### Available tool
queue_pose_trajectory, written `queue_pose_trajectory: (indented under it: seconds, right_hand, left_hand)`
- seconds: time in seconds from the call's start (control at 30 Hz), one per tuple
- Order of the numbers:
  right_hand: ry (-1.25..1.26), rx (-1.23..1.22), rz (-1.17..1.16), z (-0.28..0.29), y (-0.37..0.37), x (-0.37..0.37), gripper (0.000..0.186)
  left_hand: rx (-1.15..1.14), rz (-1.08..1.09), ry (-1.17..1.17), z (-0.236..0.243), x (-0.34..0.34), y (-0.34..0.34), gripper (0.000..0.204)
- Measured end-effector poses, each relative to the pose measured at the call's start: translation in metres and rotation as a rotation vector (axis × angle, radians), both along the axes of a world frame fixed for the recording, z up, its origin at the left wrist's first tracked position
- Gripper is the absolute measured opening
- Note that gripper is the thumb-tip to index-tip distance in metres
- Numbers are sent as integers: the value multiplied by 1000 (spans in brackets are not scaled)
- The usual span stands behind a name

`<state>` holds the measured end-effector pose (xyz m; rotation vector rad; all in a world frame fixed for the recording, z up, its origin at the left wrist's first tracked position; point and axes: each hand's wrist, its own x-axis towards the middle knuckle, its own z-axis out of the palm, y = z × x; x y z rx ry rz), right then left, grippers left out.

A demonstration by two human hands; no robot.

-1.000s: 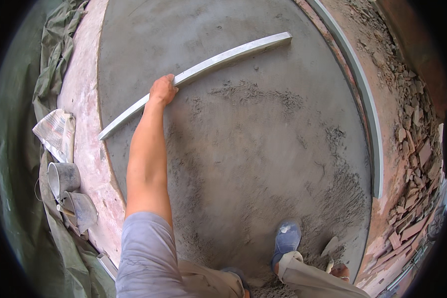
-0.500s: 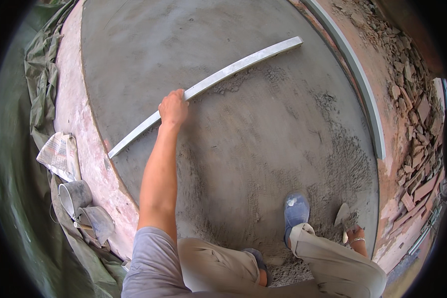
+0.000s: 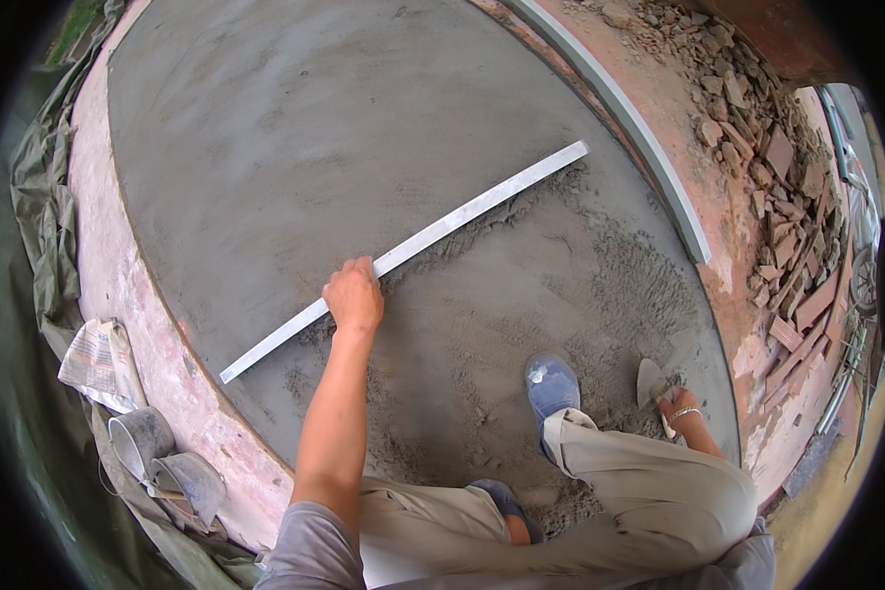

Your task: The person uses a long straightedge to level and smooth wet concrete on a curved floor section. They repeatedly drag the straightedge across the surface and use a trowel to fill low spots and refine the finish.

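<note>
While left hand (image 3: 354, 298) grips straightedge (image 3: 433, 236), right hand (image 3: 680, 406) holds trowel (image 3: 649, 382)

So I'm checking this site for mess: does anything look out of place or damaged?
Yes. Broken brick and tile rubble is heaped along the right edge beyond the grey curb. The wet mortar bed is smooth above the straightedge under the left hand, but rough and crumbly below it.
</note>
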<state>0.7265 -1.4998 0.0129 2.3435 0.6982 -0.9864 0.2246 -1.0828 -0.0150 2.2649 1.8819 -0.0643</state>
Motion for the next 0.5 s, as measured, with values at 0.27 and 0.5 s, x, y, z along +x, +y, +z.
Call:
queue_pose_trajectory:
  seconds: [0.27, 0.5]
  right_hand:
    - [-4, 174, 49, -11, 34, -4, 53]
    - [119, 245, -35, 15, 74, -15, 47]
  left_hand:
    - [-164, -87, 16, 12, 54, -123, 23]
    - [-152, -119, 120, 24, 33, -75, 38]
